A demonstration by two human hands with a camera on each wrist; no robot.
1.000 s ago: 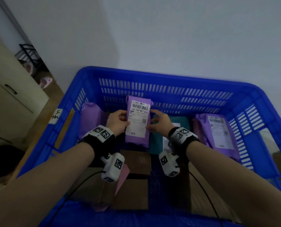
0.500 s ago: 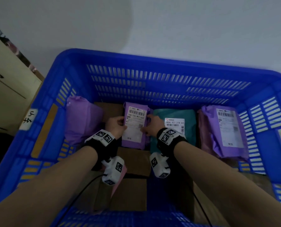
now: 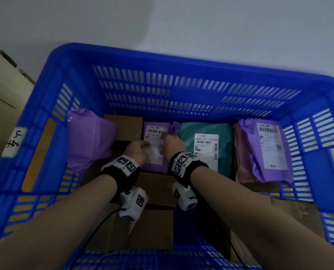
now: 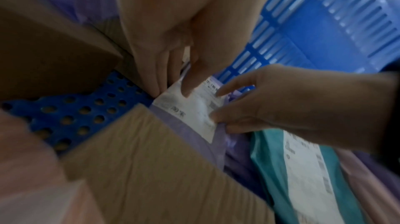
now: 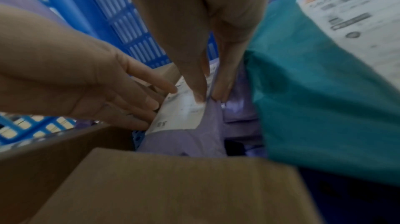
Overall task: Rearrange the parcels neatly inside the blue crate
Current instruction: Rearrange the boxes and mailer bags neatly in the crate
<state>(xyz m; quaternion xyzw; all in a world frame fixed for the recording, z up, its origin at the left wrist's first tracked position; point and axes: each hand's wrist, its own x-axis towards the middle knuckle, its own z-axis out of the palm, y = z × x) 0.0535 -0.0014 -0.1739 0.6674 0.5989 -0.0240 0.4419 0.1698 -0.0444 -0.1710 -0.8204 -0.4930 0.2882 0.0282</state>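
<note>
A small purple parcel [image 3: 155, 152] with a white label lies in the blue crate [image 3: 181, 64], between a cardboard box [image 3: 123, 125] and a teal parcel [image 3: 205, 145]. My left hand [image 3: 138, 151] pinches its left edge, thumb on the label and fingers [image 4: 151, 77] down beside it. My right hand [image 3: 173, 145] pinches the right edge the same way, thumb on the label [image 5: 179, 114]. Both hands cover much of the parcel's middle. Its lower end rests against a second cardboard box [image 4: 162, 167].
A plain purple parcel [image 3: 90, 141] leans on the crate's left wall. A larger labelled purple parcel [image 3: 263, 151] lies at the right. More cardboard boxes [image 3: 158, 191] fill the near floor. A pale cabinet [image 3: 0, 90] stands outside on the left.
Both hands have lowered the purple parcel from upright above the parcels down into the gap beside the teal one. My head has leaned closer over the crate.
</note>
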